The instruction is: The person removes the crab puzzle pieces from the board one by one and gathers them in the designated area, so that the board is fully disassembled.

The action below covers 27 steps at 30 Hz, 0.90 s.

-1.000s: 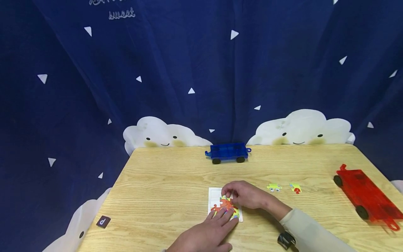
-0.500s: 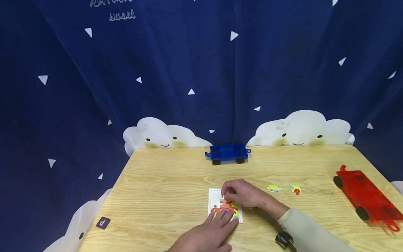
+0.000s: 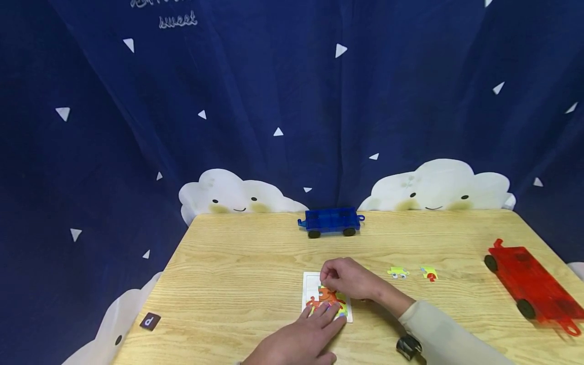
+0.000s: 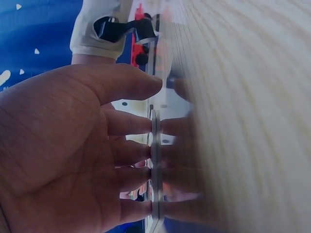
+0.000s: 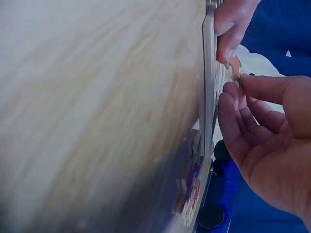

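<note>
A white-framed jigsaw puzzle board (image 3: pixel 312 280) lies on the table, with orange and yellow-green pieces (image 3: pixel 326 294) fitted in its lower and middle parts and bare white at its upper left. My left hand (image 3: pixel 298 337) rests flat across the near part of the board; in the left wrist view its straight fingertips press on the board's edge-on face (image 4: pixel 156 165). Above the board's upper half, my right hand (image 3: pixel 349 278) pinches a small orange-and-green puzzle piece (image 5: pixel 236 70) between thumb and fingertips. The head view hides that piece behind the fingers.
Two loose yellow puzzle pieces (image 3: pixel 398 272) (image 3: pixel 429 274) lie right of the board. A blue toy wagon (image 3: pixel 332 221) stands at the back edge, a red toy wagon (image 3: pixel 534 281) at the right. A dark letter tile (image 3: pixel 149 321) sits near the left edge.
My right hand has shifted slightly up and left over the board, its fingers closing in. The bit of yellow piece seen at its fingertips is now hidden. My left hand stays put.
</note>
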Each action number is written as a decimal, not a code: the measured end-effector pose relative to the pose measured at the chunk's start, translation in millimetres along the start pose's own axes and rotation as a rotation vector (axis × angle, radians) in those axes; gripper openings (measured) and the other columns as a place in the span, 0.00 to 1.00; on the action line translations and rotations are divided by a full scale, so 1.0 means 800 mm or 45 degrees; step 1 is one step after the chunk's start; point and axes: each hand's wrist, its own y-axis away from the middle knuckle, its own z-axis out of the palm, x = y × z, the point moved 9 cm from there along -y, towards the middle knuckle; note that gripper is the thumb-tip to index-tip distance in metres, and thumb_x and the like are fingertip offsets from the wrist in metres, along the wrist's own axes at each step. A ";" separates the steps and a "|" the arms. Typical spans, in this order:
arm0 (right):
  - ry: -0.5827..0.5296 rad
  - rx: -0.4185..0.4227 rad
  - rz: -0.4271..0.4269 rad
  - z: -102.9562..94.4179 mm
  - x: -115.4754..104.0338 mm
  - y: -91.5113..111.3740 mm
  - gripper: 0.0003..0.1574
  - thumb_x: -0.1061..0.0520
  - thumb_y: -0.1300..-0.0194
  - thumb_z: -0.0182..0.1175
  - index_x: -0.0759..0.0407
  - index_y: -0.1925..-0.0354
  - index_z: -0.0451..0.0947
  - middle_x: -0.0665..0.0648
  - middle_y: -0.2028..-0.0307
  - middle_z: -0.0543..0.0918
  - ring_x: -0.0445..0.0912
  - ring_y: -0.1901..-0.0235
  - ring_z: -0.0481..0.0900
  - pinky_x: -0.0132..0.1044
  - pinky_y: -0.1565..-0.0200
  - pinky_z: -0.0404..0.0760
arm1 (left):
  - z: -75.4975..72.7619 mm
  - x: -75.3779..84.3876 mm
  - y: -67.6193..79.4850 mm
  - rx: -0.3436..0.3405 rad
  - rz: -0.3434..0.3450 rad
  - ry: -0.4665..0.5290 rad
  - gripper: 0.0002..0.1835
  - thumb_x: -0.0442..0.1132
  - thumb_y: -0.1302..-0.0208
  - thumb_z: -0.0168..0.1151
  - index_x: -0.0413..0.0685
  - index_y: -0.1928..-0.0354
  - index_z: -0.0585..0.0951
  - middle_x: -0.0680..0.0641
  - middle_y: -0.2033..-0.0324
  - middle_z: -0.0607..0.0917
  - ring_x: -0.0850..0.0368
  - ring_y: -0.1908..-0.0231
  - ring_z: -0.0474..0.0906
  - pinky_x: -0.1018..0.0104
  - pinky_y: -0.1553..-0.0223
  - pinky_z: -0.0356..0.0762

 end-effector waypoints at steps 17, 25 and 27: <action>-0.037 0.073 0.069 -0.024 0.015 -0.002 0.06 0.64 0.27 0.60 0.56 0.62 0.82 0.47 0.74 0.79 0.41 0.75 0.76 0.35 0.69 0.76 | 0.003 0.000 -0.002 -0.065 -0.053 0.051 0.36 0.55 0.26 0.58 0.51 0.21 0.64 0.48 0.22 0.59 0.52 0.23 0.52 0.50 0.28 0.58; 0.008 0.065 0.023 -0.049 0.010 0.016 0.05 0.61 0.26 0.60 0.56 0.62 0.82 0.48 0.71 0.80 0.42 0.72 0.76 0.36 0.69 0.76 | 0.000 0.000 -0.001 -0.022 -0.050 -0.006 0.36 0.55 0.27 0.59 0.51 0.22 0.65 0.47 0.22 0.61 0.50 0.24 0.54 0.50 0.29 0.59; 0.019 0.056 0.030 -0.055 0.012 0.023 0.06 0.62 0.26 0.59 0.57 0.62 0.82 0.48 0.71 0.80 0.42 0.72 0.76 0.36 0.69 0.76 | 0.000 0.000 -0.001 -0.016 -0.046 -0.009 0.36 0.55 0.27 0.59 0.51 0.22 0.65 0.46 0.22 0.61 0.50 0.24 0.54 0.50 0.29 0.59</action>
